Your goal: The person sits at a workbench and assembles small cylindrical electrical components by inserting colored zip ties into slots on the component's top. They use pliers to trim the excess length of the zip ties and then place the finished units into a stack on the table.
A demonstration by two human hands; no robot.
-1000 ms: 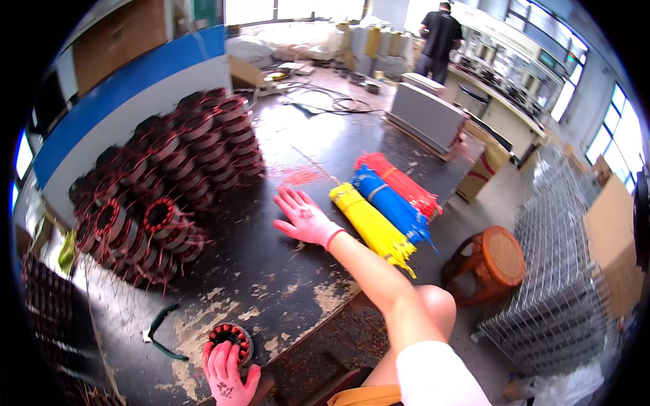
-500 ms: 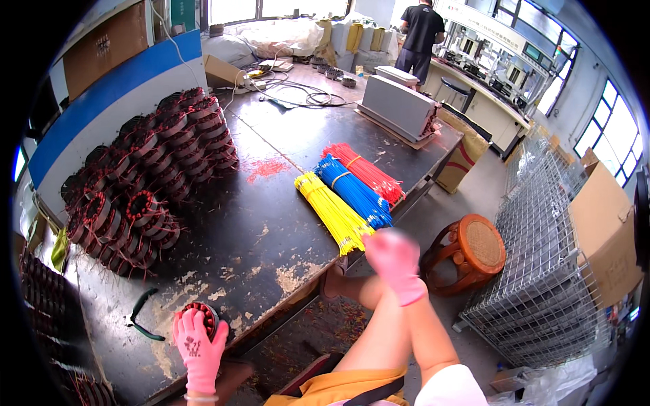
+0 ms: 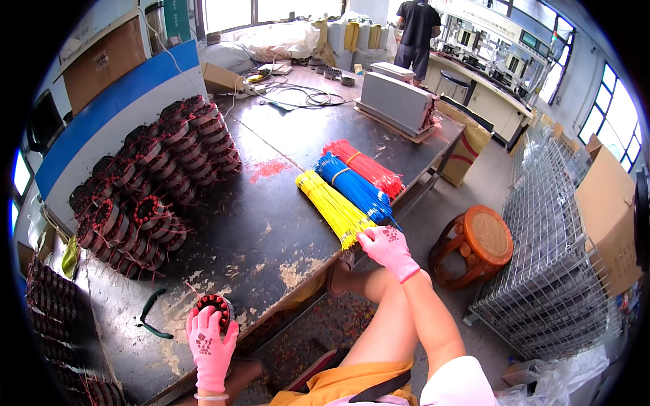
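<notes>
My left hand (image 3: 211, 344), in a pink glove, grips a ring-shaped motor stator (image 3: 221, 310) with red-wound slots at the table's near edge. Its fingers curl over the ring, with the thumb on the right side. My right hand (image 3: 387, 249), also gloved in pink, is closed at the near ends of the wire bundles; whatever lies in its fingers is hidden. Beside the yellow wire bundle (image 3: 332, 206) lie a blue wire bundle (image 3: 352, 186) and a red wire bundle (image 3: 365, 169). A loose blue strand juts out just above my right hand.
Stacked stators (image 3: 159, 179) fill the table's left side. Dark-handled pliers (image 3: 150, 314) lie left of my left hand. A grey metal box (image 3: 396, 105) and cables (image 3: 305, 95) sit farther back. Right of the table stand a wooden stool (image 3: 484, 237) and wire cage (image 3: 542, 271). A person (image 3: 416, 34) stands behind.
My right hand has drawn slightly down and back, and its blur is gone. A blue strand now sticks out beside it. The left hand stays on the stator; the view has shifted a little.
</notes>
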